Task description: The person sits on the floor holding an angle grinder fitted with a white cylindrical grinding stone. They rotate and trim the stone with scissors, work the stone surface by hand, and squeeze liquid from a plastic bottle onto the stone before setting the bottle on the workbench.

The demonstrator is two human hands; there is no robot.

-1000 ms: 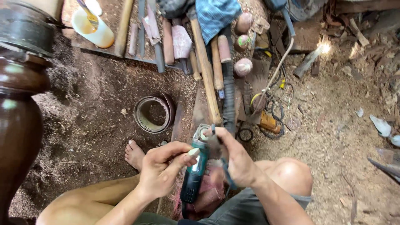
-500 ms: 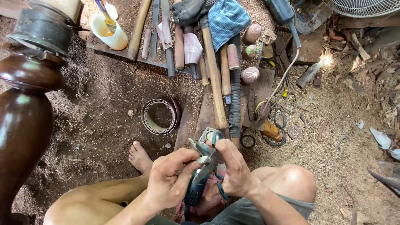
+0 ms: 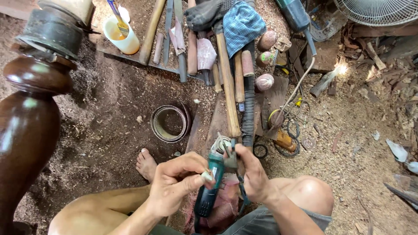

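Hands at work on a teal angle grinder point(image 3: 211, 185), seen from above by a person seated on a sawdust-covered floor point(image 3: 109, 113). The left hand point(image 3: 176, 189) is closed around the grinder's body, near the middle of the view and just above the lap; the right hand point(image 3: 250, 172) is clamped on a dark wrench-like tool point(image 3: 235, 169) set against the grinder's head, where the disc end point(image 3: 222, 143) points far. Whether the tool is fully seated cannot be told.

Risks, as judged from this position: a tool that slips off the head could drive the right hand's knuckles into the disc edge. The bare foot point(image 3: 146, 164) lies near left of the grinder, and a bare knee point(image 3: 311, 196) lies to its right, so a dropped grinder or disc could strike skin. If the grinder is plugged in, a bumped switch would spin the head between both hands; its plug is not visible. Loose sawdust may foul the threads.

Farther off lie wooden-handled tools point(image 3: 228, 87) in a row, a white cup point(image 3: 122, 37) of yellowish liquid, a coiled sanding band point(image 3: 170, 123), and, at left, a turned dark wooden post point(image 3: 26, 130).
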